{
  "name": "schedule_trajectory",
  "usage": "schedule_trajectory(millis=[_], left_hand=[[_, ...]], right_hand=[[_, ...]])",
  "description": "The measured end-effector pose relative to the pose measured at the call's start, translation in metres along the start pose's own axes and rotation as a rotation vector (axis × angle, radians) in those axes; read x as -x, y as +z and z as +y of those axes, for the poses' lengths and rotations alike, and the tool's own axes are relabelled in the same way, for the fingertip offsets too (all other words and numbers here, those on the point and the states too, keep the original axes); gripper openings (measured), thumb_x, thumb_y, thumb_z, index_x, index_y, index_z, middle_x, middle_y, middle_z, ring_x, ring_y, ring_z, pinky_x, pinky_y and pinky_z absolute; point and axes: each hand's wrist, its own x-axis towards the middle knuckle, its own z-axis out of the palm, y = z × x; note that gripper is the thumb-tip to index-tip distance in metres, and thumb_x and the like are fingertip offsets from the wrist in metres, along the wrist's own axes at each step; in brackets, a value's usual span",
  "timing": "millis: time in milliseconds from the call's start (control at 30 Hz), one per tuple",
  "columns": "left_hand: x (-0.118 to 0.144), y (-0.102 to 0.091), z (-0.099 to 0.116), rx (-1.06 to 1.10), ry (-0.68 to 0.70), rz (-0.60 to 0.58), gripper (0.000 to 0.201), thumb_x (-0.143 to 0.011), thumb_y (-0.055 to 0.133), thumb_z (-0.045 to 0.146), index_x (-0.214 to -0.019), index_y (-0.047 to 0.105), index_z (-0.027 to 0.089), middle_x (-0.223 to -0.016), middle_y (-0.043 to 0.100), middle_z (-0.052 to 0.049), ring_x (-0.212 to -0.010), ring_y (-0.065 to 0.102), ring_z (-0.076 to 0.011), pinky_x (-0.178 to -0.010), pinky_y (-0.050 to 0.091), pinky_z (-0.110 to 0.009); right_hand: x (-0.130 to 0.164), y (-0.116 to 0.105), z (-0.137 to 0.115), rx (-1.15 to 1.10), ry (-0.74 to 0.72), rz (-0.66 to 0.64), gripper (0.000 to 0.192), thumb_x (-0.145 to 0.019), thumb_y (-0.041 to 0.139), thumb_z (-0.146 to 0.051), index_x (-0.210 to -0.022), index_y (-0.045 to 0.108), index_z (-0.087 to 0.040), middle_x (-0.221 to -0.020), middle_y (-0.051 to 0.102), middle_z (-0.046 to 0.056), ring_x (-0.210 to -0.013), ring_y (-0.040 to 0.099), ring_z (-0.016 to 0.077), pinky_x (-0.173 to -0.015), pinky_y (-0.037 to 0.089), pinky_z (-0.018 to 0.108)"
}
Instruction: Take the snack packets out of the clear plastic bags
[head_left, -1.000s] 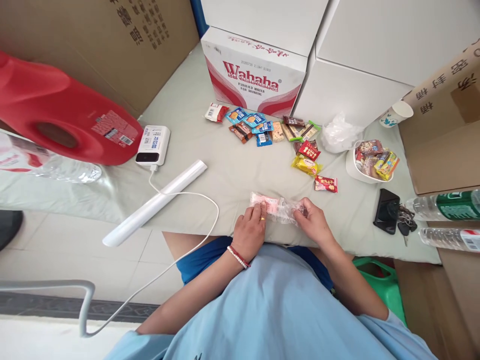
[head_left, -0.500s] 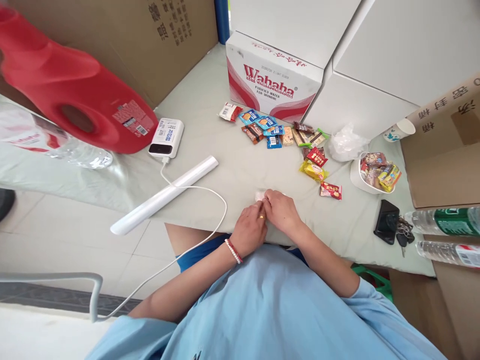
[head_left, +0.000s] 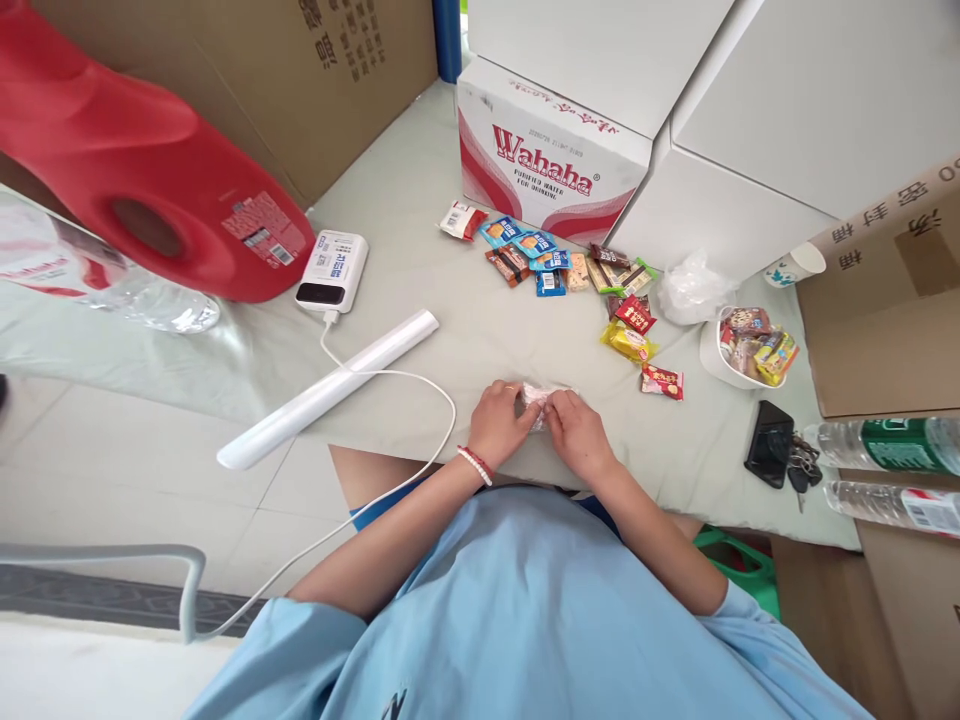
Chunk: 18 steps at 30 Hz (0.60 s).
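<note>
A small pinkish-white packet in clear, crinkled wrap (head_left: pixel 541 398) lies at the near edge of the cloth-covered table, between both hands. My left hand (head_left: pixel 501 422), with a beaded bracelet at the wrist, grips its left side with thumb and fingers. On the packet's near right side, my right hand (head_left: pixel 579 432) pinches it with fingertips drawn together. The fingers partly cover the packet, so its print cannot be read. Beyond the hands, wrapped snacks lie in a loose curve, among them a yellow packet (head_left: pixel 628 341), a red packet (head_left: pixel 662 381) and blue packets (head_left: pixel 533 243).
A white tub (head_left: pixel 712 352) of snacks, a crumpled clear bag (head_left: pixel 691 287) and a paper cup (head_left: pixel 795 265) stand right. A phone (head_left: pixel 769 444), keys (head_left: pixel 804 462) and bottles lie nearer. Leftward are a white bar (head_left: pixel 330 388), a cabled power bank (head_left: pixel 332 272) and a red jug (head_left: pixel 180 190).
My hands have shifted slightly and spread apart around the packet, the left one turning so its thumb points right. More of the packet now shows between them.
</note>
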Motion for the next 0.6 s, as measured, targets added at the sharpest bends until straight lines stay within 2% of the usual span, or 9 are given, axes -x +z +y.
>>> schedule_trajectory(millis=[100, 167, 267, 333, 433, 500, 600], left_hand=[[0.008, -0.001, 0.013, 0.023, 0.041, 0.013, 0.016, -0.091, 0.064, 0.035, -0.097, 0.062, 0.021, -0.09, 0.062, -0.005, -0.086, 0.061, -0.0226, -0.082, 0.051, -0.037], [0.017, 0.001, 0.023, 0.034, 0.101, 0.071, 0.012, -0.091, 0.061, 0.03, -0.098, 0.061, 0.02, -0.096, 0.062, -0.006, -0.088, 0.061, -0.0215, -0.081, 0.051, -0.036], [0.034, 0.011, 0.036, -0.062, 0.324, 0.132, 0.009, -0.093, 0.056, 0.022, -0.098, 0.063, 0.021, -0.109, 0.064, -0.011, -0.108, 0.061, -0.0257, -0.091, 0.049, -0.041], [0.046, 0.021, 0.041, -0.107, 0.522, 0.088, 0.015, -0.093, 0.053, 0.016, -0.1, 0.064, 0.022, -0.114, 0.067, -0.012, -0.123, 0.058, -0.029, -0.099, 0.046, -0.047], [0.058, 0.034, 0.043, 0.013, 0.719, -0.017, 0.034, -0.085, 0.052, 0.01, -0.116, 0.059, 0.022, -0.123, 0.064, -0.015, -0.131, 0.056, -0.0308, -0.105, 0.047, -0.052], [0.06, 0.038, 0.044, 0.185, 0.739, -0.064, 0.046, -0.08, 0.051, 0.009, -0.124, 0.051, 0.021, -0.125, 0.06, -0.017, -0.128, 0.057, -0.0299, -0.103, 0.051, -0.051], [0.056, 0.037, 0.049, 0.375, 0.703, -0.118, 0.046, -0.079, 0.05, 0.007, -0.123, 0.046, 0.022, -0.124, 0.057, -0.015, -0.123, 0.059, -0.0276, -0.099, 0.055, -0.049]], right_hand=[[0.013, -0.003, 0.003, -0.302, 0.049, 0.061, 0.02, -0.102, 0.041, -0.029, -0.097, 0.059, -0.022, -0.092, 0.066, 0.007, -0.084, 0.062, 0.0216, -0.079, 0.049, 0.034], [0.025, -0.006, 0.003, -0.609, 0.171, 0.059, 0.02, -0.1, 0.045, -0.038, -0.103, 0.059, -0.023, -0.094, 0.068, 0.006, -0.083, 0.064, 0.0212, -0.078, 0.053, 0.035], [0.046, -0.01, 0.004, -1.104, 0.377, 0.044, 0.031, -0.097, 0.05, -0.051, -0.115, 0.054, -0.026, -0.1, 0.069, 0.005, -0.085, 0.068, 0.0212, -0.075, 0.057, 0.036], [0.058, -0.011, 0.007, -1.329, 0.467, 0.06, 0.042, -0.094, 0.053, -0.059, -0.121, 0.052, -0.027, -0.1, 0.07, 0.004, -0.087, 0.069, 0.0209, -0.077, 0.058, 0.036], [0.071, -0.008, 0.017, -1.501, 0.551, 0.08, 0.051, -0.088, 0.066, -0.062, -0.122, 0.055, -0.026, -0.107, 0.071, 0.004, -0.092, 0.07, 0.0192, -0.082, 0.058, 0.034], [0.076, -0.004, 0.026, -1.535, 0.584, 0.076, 0.053, -0.084, 0.072, -0.061, -0.121, 0.057, -0.026, -0.11, 0.071, 0.004, -0.093, 0.069, 0.0184, -0.082, 0.058, 0.033], [0.079, 0.005, 0.037, -1.492, 0.593, 0.061, 0.053, -0.084, 0.073, -0.06, -0.121, 0.058, -0.026, -0.106, 0.072, 0.003, -0.089, 0.07, 0.0188, -0.078, 0.058, 0.033]])
